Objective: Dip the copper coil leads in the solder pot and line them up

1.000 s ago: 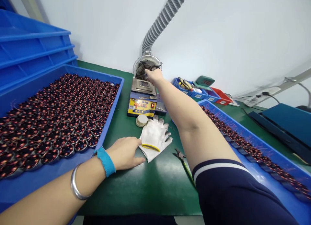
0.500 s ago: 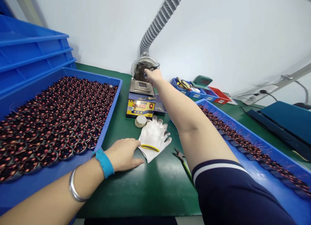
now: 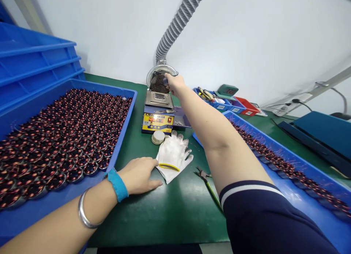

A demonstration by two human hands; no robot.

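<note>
My left hand lies flat on the green table, fingers loosely stretched, with the fingertips at the edge of a pair of white gloves. A blue band and a silver bangle are on that wrist. My right arm reaches far forward, and my right hand grips a small dark round part whose kind I cannot make out. Below and slightly left of that hand is a solder pot on a yellow-fronted unit with a lit display. Behind the hand stands a round fume-extractor hood.
Copper-wound round parts fill a blue tray on the left; another blue tray with similar parts is at right. Cutting pliers and a round tin lie mid-table. Small bins stand behind; stacked trays rise left.
My right hand has shifted slightly, and the dark part between its fingers shows more clearly. My left hand stays put. The view has tilted very little.
</note>
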